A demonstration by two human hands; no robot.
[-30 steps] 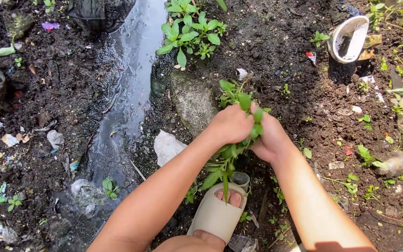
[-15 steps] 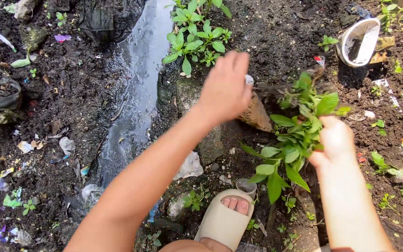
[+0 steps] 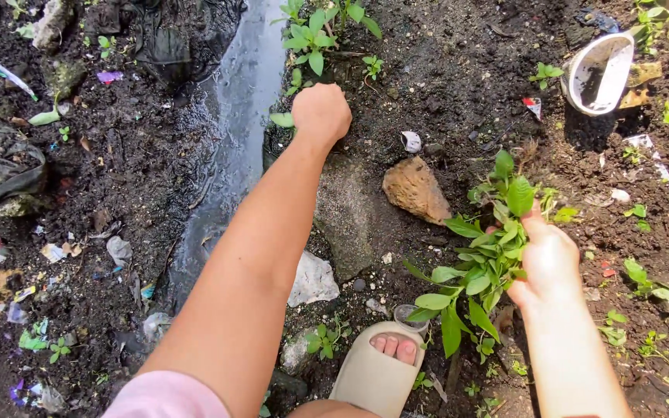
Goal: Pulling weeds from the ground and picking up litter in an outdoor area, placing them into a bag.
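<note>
My left hand (image 3: 320,112) reaches forward and is closed around the base of a leafy green plant (image 3: 313,35) that grows in dark soil beside a stream of water. My right hand (image 3: 549,259) grips a bunch of pulled green plants (image 3: 483,259), their leaves hanging to the left and roots pointing up. A brown stone (image 3: 416,188) lies in the soil between my two hands.
A narrow water channel (image 3: 226,147) runs down the left-middle. A white broken cup (image 3: 598,71) lies at the top right. A grey rock (image 3: 348,213) and white scrap (image 3: 313,280) sit under my left arm. My foot in a beige sandal (image 3: 377,371) is below. Litter dots the left soil.
My hands have parted: the right carried the pulled bunch to the right and lower, while the left went from open in the air to closed on the growing plant further away.
</note>
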